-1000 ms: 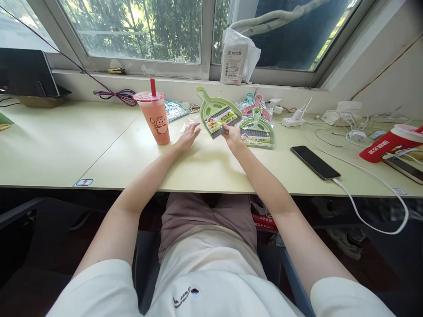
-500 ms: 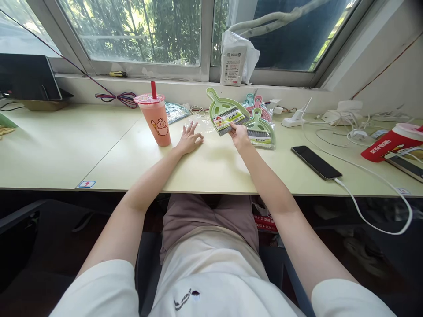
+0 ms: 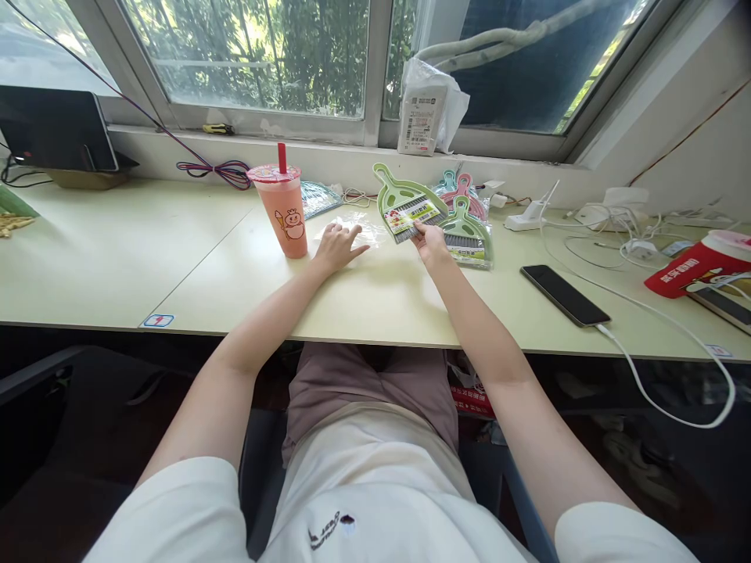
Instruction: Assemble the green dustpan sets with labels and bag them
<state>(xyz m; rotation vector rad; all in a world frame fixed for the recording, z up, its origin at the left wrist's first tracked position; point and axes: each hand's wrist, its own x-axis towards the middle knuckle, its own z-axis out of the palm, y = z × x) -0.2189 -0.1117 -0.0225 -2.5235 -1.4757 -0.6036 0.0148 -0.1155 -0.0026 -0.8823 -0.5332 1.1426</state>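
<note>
My right hand (image 3: 430, 243) grips a green mini dustpan-and-brush set (image 3: 404, 195) by its lower edge, thumb on the label side. The set is tilted, its handle pointing up and left. Just right of that hand, a second green dustpan set (image 3: 469, 234) lies in clear wrap, with a pink dustpan set (image 3: 465, 188) and a blue one (image 3: 449, 178) behind it. My left hand (image 3: 339, 246) rests over the table with its fingers apart, holding nothing. Near its fingertips lies a clear plastic wrapper (image 3: 361, 227). A pink drink cup (image 3: 285, 211) with a red straw stands left of it.
A black phone (image 3: 564, 294) on a white cable (image 3: 657, 367) lies to the right, before a power strip (image 3: 524, 216). A red cup (image 3: 692, 266) lies at the far right. A dark tablet (image 3: 55, 129) stands back left; a boxed package (image 3: 421, 121) sits on the sill.
The view has shifted slightly, so most things appear a little further right. My left fingers have drawn in somewhat, with the thumb stretched out. My right hand keeps its hold on the green set.
</note>
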